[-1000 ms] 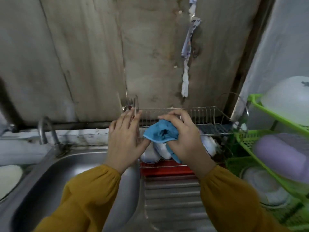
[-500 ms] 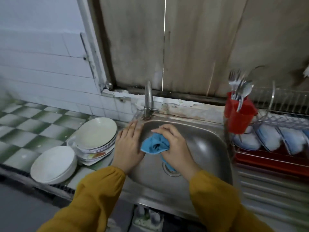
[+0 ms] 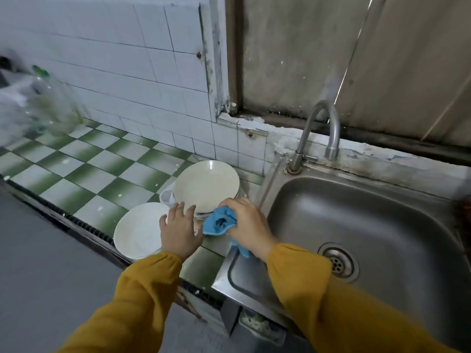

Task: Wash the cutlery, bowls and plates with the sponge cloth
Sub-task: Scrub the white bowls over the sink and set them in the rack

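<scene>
Head view: both hands have swung left since the earlier frame, from the sink (image 3: pixel 382 212) to the counter (image 3: pixel 84 174). Right hand (image 3: pixel 248 225) has its grip clamped on the blue sponge cloth (image 3: pixel 219 222). Left hand (image 3: pixel 179 229) has its grip spread apart over the white plate (image 3: pixel 139 230), with the cream bowl stack (image 3: pixel 206 186) just beyond.

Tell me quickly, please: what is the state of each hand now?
Left hand: open, fingers spread, holding nothing.
Right hand: closed on the cloth.
</scene>
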Demonstrator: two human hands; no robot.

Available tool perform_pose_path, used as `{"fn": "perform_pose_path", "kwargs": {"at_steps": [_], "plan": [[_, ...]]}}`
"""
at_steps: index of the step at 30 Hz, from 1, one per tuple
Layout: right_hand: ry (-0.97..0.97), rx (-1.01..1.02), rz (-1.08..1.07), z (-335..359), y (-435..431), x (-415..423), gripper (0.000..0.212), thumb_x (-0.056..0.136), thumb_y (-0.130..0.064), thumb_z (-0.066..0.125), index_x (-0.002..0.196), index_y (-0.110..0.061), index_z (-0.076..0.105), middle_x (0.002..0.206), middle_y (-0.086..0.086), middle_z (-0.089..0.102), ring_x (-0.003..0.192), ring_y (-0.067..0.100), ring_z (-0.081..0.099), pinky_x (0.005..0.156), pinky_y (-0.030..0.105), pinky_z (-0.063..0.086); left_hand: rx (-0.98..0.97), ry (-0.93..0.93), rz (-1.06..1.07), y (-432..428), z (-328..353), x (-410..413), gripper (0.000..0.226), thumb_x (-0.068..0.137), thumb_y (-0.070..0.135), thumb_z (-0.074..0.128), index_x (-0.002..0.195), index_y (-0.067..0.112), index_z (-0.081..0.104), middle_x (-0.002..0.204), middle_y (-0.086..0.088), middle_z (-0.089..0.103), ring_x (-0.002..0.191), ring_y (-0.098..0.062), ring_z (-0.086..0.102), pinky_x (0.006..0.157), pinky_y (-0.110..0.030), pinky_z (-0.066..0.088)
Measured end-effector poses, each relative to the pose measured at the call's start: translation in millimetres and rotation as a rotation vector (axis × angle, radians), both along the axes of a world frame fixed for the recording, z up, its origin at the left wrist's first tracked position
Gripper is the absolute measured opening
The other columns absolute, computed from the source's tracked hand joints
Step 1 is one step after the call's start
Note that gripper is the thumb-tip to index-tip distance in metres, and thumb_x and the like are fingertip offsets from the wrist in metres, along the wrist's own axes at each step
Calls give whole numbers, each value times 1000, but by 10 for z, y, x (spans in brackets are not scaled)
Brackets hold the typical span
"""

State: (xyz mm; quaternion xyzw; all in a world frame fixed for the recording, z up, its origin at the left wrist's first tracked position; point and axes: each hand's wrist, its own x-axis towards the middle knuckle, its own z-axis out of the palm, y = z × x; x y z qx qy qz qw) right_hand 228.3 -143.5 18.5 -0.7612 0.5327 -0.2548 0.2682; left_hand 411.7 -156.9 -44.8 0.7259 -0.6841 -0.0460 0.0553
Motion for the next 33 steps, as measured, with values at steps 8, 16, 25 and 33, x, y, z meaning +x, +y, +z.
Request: {"fn": "perform_pose_path", "kwargs": {"at_steps": [8,16,25,33], "plan": [[34,260,55,-316,-479,653,72,86,-16,62,144,-45,33,117,6,63,102,28,59,81,40,53,344,77,300,-159,-199,914,135,59,75,74,153,30,-13,161,-10,-16,147,-36,-14,113,-67,10],[348,298,326,-532,-896,1141,78,83,-8,64,149,-31,30,139,6,50,118,30,54,94,40,49,483,112,198,-310,-290,1471,154,47,75,79,147,32,-29,156,-13,-30,145,-39,-23,114,-67,6],[653,146,548,-700,-1062,1410,66,85,-4,63,143,-30,43,154,-4,22,126,30,46,87,38,49,354,83,102,-321,-350,1570,143,48,84,69,148,37,-21,156,-15,4,143,-39,6,111,-70,17],[502,129,476,-777,-1033,1429,46,81,-5,67,122,-22,54,131,-1,47,107,30,54,71,32,41,282,120,83,-272,-269,1615,141,31,89,49,150,39,-7,151,-14,19,138,-36,19,108,-69,25]]}}
